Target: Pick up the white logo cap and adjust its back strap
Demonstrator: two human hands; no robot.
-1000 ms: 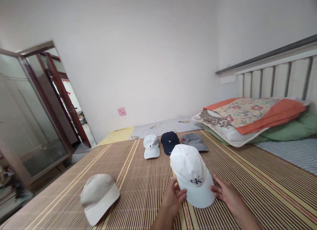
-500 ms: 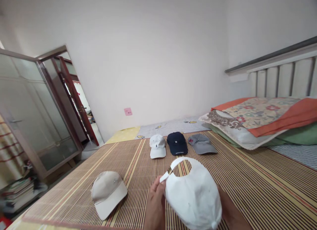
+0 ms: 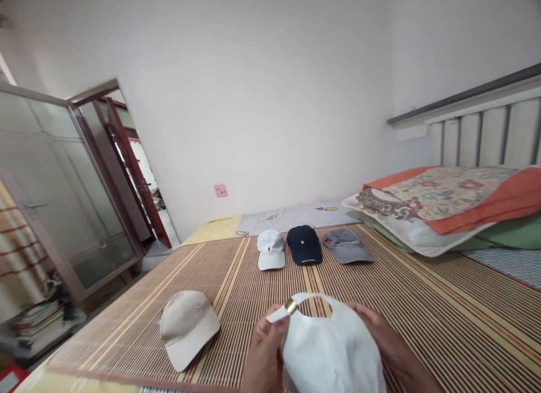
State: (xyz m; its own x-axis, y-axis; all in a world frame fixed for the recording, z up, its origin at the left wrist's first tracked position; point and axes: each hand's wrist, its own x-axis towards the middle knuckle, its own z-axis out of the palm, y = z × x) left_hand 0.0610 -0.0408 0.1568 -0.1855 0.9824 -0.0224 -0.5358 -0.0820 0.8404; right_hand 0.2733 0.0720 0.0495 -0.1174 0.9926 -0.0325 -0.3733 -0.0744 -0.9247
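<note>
Holding white cap (image 3: pixel 329 353) rear-up: left hand (image 3: pixel 264 353) grip pinches strap buckle (image 3: pixel 290 306), right hand (image 3: pixel 380 336) grip closed on crown, exposing adjuster.

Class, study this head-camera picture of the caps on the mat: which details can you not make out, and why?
- White cap in both hands: its front and brim run off the bottom edge.
- Right hand: its palm is hidden behind the cap.
- Left hand: its wrist is cut off by the bottom edge.
- Navy cap: its lettering is too small.

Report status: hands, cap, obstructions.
Left hand and right hand both grip white cotton cap, back strap facing away. Beige cap lies left, apart.
</note>
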